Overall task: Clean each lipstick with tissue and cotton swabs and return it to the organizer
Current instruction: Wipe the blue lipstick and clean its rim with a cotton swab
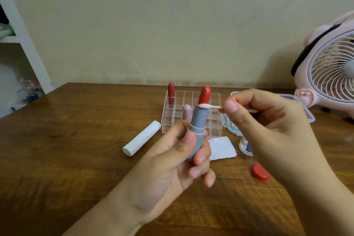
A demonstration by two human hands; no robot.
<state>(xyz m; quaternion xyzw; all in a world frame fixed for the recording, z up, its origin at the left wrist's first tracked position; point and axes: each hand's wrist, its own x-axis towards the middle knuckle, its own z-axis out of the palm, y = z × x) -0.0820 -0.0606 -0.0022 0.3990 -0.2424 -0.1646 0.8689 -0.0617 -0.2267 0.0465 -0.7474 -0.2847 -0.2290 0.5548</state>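
My left hand [178,161] holds a grey lipstick [199,120] upright, its red bullet extended. My right hand [268,120] pinches a cotton swab [207,106] whose pink-stained tip touches the rim of the grey tube at the base of the bullet. Behind stands a clear organizer [191,113] with a dark red lipstick [171,92] at its back left and a pale pink lipstick [187,113] in a nearer cell. A folded tissue [223,147] lies on the table in front of it. A red cap [260,172] lies at the right.
A white tissue roll [141,138] lies left of the organizer. A clear lidded box [234,120] and a small clear bottle [245,146] sit behind my right hand. A pink fan [329,71] stands at the far right. The wooden table [76,149] meets the wall behind.
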